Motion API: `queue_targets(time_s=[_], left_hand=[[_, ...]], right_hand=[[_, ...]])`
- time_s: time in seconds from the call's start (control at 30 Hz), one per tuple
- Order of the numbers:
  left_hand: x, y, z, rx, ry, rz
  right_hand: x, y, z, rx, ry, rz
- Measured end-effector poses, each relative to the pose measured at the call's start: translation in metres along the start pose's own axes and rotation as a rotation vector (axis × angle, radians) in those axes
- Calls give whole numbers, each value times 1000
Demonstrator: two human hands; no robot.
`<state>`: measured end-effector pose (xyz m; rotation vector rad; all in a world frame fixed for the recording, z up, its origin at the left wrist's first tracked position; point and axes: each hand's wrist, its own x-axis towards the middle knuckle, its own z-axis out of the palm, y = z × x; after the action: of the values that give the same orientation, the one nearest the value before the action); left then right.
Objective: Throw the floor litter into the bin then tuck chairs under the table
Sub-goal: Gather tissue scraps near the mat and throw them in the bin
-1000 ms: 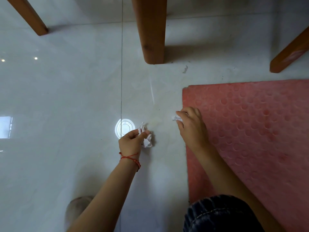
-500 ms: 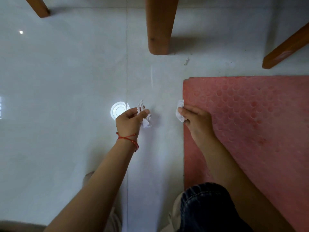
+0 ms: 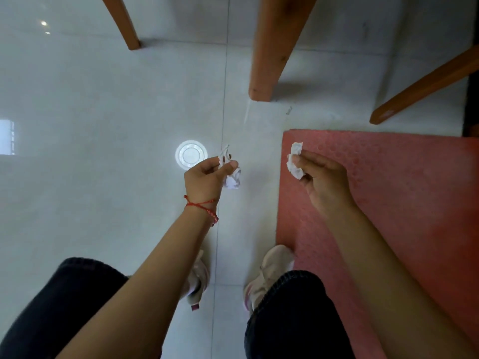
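My left hand (image 3: 206,177), with a red string at the wrist, pinches a crumpled white paper scrap (image 3: 232,178) above the pale tiled floor. My right hand (image 3: 324,180) pinches a second crumpled white paper (image 3: 295,161) over the edge of the red mat (image 3: 401,193). Both hands are raised off the floor in front of me. No bin is in view.
A thick wooden leg (image 3: 272,47) stands straight ahead, a thinner one (image 3: 121,22) at the upper left and a slanted one (image 3: 425,84) at the upper right. My shoes (image 3: 269,270) stand on the glossy floor (image 3: 90,125) by the mat's edge.
Both hands have lifted from the floor with their papers. The view has risen, so my legs and shoes now show below.
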<state>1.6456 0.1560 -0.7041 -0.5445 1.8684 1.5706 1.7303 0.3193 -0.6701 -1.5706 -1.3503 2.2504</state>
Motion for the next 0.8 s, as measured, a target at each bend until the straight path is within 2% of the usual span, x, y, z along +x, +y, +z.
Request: queue_targets(time_s=[0.23, 0.47, 0.8], left_hand=[[-78, 96, -47, -40, 67, 33], [-169, 168, -103, -123, 136, 29], [-277, 253, -151, -250, 278, 118]], right_hand=[[-89, -73, 41, 20, 8, 11], [-186, -133, 86, 16, -67, 14], [-310, -204, 133, -201, -168, -36]])
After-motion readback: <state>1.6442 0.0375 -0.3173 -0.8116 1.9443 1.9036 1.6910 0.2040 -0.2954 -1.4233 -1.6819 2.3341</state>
